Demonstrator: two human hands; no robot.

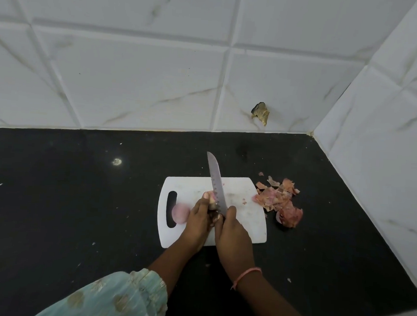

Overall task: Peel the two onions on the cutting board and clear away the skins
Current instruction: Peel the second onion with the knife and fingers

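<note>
Pale pink and bare of skin, one peeled onion is lying on the left part of the white cutting board, just beside its handle slot, so the first half of the peeling is judged finished. Second onion is sitting near the middle of the board, mostly hidden by both hands; only a small pinkish patch is showing, and how much skin it is carrying cannot be told. Left hand is curling its fingers round this onion and holding it against the board. Right hand is gripping the handle of the knife, whose blade is pointing away from the person, its heel against the onion, which suggests trimming or lifting of skin is in progress. Papery pink skins are lying in a loose heap that straddles the right edge of the board and spills onto the black table; none of them is cleared yet. Remaining work, as judged: finishing the second onion and removing the whole heap of skins
</note>
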